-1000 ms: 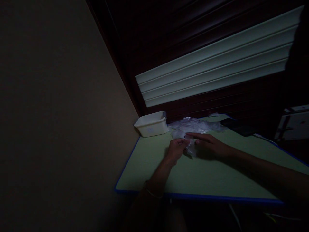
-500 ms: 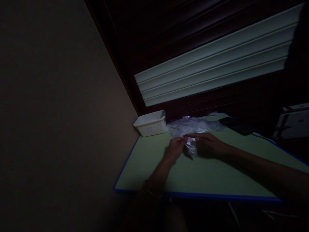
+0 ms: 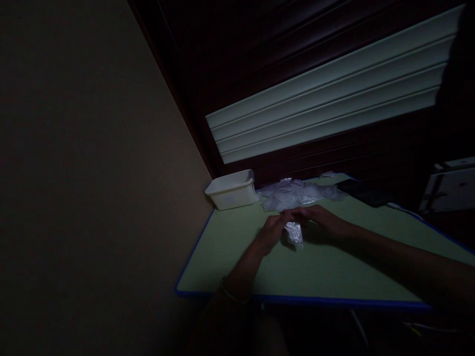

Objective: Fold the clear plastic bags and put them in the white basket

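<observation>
My left hand (image 3: 270,233) pinches a small, clear, crinkled plastic bag (image 3: 294,234); my right hand (image 3: 328,220) curls half-closed at its top, grip unclear. This one looks unfinished. Twelve o'clock: a loose clear-plastic heap (image 3: 291,193); ten: a white rectangular plastic tub (image 3: 233,198).

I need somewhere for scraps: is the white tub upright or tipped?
Upright: the white tub stands on its base on the green table, open rim facing up.
</observation>
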A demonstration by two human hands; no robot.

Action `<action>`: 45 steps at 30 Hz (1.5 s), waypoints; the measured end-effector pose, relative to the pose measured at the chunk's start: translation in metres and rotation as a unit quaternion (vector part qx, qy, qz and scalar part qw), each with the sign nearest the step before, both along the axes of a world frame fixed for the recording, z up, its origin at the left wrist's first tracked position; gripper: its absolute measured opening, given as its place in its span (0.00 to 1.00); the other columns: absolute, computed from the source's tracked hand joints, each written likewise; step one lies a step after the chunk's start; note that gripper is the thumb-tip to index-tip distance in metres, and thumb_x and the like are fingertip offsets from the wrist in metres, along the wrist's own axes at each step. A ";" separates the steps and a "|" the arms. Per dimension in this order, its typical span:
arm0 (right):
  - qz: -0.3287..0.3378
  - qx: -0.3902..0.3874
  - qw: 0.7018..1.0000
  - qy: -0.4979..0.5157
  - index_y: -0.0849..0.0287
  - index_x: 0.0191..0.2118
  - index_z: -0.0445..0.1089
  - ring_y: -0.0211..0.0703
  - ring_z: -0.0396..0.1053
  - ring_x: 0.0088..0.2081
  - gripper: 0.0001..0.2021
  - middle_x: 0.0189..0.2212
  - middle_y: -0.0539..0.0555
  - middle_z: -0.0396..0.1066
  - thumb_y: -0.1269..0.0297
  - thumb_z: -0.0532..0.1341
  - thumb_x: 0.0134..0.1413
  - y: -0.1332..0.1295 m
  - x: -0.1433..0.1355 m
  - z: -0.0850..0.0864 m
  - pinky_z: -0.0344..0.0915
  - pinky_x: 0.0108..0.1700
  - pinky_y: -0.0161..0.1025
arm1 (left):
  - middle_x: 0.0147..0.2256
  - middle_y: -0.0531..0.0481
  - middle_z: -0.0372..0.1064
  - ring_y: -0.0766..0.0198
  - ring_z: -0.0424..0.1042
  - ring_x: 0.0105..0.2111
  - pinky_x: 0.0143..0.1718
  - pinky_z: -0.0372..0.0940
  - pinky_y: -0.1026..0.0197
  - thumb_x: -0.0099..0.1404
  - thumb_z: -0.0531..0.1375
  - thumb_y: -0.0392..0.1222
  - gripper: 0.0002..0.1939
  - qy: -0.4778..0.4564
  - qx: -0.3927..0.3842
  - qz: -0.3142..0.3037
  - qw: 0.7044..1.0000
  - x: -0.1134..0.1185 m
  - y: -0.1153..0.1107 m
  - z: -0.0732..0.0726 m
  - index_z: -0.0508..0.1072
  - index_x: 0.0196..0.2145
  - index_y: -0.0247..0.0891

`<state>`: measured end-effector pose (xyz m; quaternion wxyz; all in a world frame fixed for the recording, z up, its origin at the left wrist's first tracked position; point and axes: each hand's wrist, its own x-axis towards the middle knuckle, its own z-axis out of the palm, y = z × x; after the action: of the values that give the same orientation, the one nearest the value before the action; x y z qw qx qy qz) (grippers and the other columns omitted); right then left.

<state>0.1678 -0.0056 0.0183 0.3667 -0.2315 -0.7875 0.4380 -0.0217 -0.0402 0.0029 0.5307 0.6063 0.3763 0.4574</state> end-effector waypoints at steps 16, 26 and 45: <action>-0.021 -0.060 0.996 0.070 0.52 0.48 0.77 0.58 0.71 0.52 0.28 0.50 0.58 0.75 0.38 0.51 0.59 0.012 0.009 0.006 0.60 0.59 0.58 | 0.42 0.35 0.76 0.57 0.74 0.37 0.42 0.64 0.55 0.66 0.51 0.63 0.32 0.033 -0.021 -0.128 0.991 -0.002 -0.012 0.013 0.78 0.46 0.32; -0.056 -0.072 0.990 0.112 0.50 0.49 0.76 0.59 0.64 0.59 0.25 0.55 0.56 0.71 0.41 0.51 0.61 0.020 0.013 0.005 0.57 0.61 0.61 | 0.45 0.34 0.75 0.55 0.75 0.43 0.45 0.64 0.55 0.67 0.48 0.63 0.33 0.053 -0.038 -0.149 0.987 -0.002 -0.014 0.015 0.77 0.47 0.32; -0.014 0.047 0.999 0.010 0.50 0.50 0.76 0.60 0.71 0.51 0.28 0.49 0.57 0.76 0.39 0.49 0.60 0.006 0.008 0.008 0.60 0.58 0.60 | 0.25 0.48 0.70 0.69 0.66 0.23 0.29 0.62 0.63 0.50 0.69 0.56 0.26 -0.009 -0.071 0.026 0.997 -0.001 0.008 -0.007 0.77 0.33 0.27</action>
<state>0.1759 -0.0001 0.0263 0.3913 -0.2206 -0.7999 0.3978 -0.0231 -0.0323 -0.0043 0.5634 0.5528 0.4186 0.4493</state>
